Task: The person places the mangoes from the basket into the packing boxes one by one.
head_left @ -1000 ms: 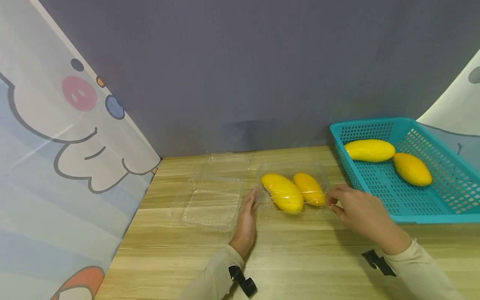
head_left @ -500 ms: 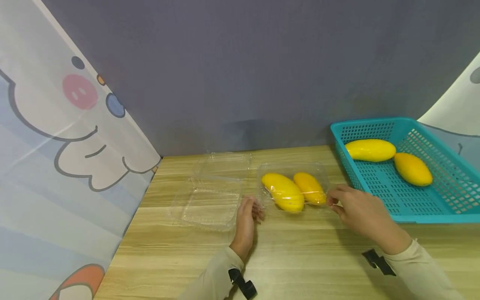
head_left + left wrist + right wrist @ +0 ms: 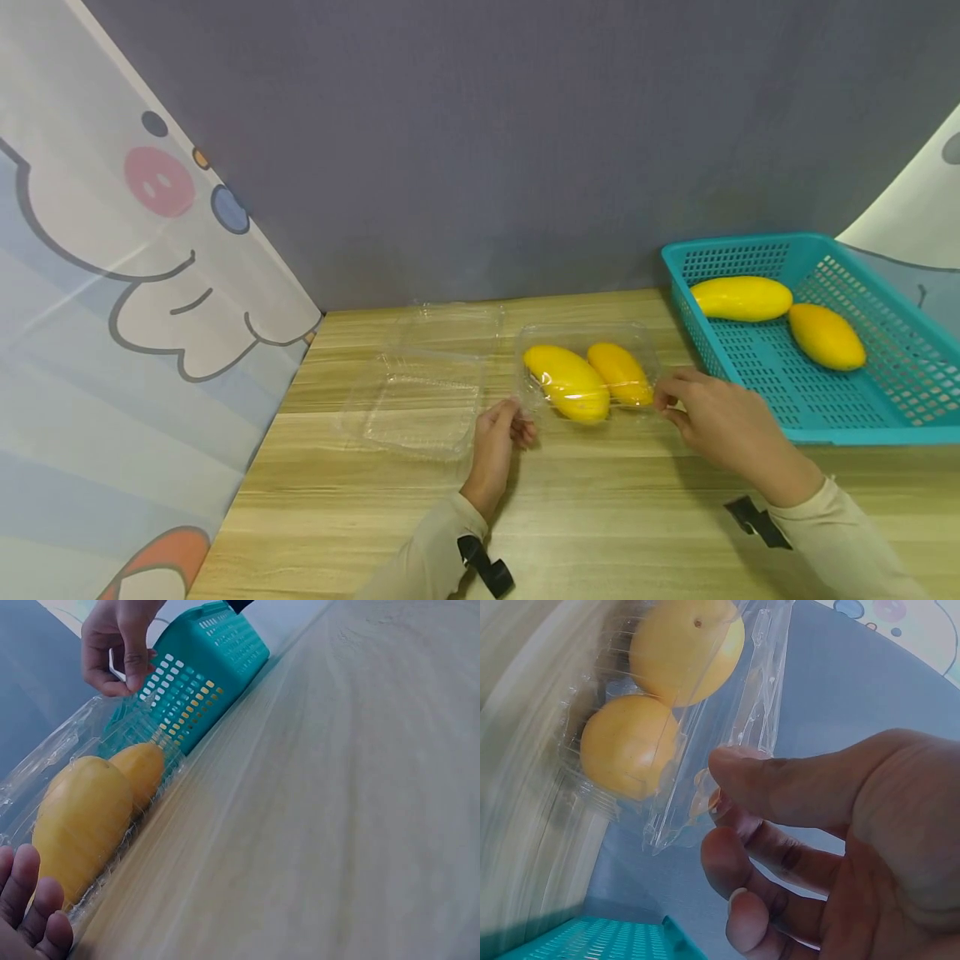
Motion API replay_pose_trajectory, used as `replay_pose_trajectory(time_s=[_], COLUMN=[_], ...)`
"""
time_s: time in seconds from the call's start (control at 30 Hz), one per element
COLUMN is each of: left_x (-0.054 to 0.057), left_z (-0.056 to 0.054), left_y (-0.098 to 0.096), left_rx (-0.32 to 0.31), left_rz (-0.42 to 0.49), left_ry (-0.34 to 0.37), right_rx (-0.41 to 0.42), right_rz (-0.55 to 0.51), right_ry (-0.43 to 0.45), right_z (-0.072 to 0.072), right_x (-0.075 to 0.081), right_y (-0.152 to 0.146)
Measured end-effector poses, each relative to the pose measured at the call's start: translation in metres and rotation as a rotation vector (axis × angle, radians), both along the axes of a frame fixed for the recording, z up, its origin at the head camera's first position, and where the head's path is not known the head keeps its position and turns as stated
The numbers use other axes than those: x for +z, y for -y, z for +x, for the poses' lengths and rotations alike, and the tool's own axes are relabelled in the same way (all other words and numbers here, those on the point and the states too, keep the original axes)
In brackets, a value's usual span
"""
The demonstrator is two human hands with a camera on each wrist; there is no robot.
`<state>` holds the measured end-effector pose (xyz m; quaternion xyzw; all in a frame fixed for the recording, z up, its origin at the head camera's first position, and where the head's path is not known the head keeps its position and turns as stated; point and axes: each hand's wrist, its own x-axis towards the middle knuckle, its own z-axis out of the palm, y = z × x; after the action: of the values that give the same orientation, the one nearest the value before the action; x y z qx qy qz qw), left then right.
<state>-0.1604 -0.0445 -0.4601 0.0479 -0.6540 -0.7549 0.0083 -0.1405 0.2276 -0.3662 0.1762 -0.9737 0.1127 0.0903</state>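
Note:
A clear plastic clamshell box holds two yellow mangoes, a larger one on the left and a smaller one on the right. Its clear lid leans over the fruit. At the box's right end, my right hand pinches the lid's edge between thumb and forefinger. By the front left corner is my left hand, its fingers loosely bent beside the box and overlapping the larger mango in the left wrist view.
Left of the filled box lies a second clear clamshell box, spread open with its lid toward the wall. A teal plastic basket stands on the right with two more mangoes in it. A grey wall closes off the table's back.
My left hand has slid from the box's left side toward its front left corner, its fingers bending more. My right hand keeps its pinch at the right end, nearly still.

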Motion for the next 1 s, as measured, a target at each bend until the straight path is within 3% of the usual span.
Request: replay_pose_trajectory(time_s=[0.23,0.4,0.6,0.9,1.0], left_x=[-0.001,-0.003,-0.003,-0.002,-0.002], left_z=[-0.001,-0.001,-0.002,-0.003,-0.003], left_y=[0.001,0.004,0.003,-0.002,-0.003], left_rx=[-0.008,0.026,0.024,0.004,0.003], left_rz=[0.029,0.038,0.040,0.032,0.045], left_ry=[-0.002,0.007,-0.004,0.001,0.009], right_rx=[0.000,0.032,0.024,-0.083,-0.116], right_rz=[0.007,0.003,-0.013,-0.185,-0.257], right_ry=[0.012,0.049,0.024,0.018,0.079], right_z=[0.000,-0.001,0.000,0.004,0.004], right_x=[0.000,-0.003,-0.005,-0.026,-0.032], right_y=[0.001,0.006,0.006,0.002,0.000])
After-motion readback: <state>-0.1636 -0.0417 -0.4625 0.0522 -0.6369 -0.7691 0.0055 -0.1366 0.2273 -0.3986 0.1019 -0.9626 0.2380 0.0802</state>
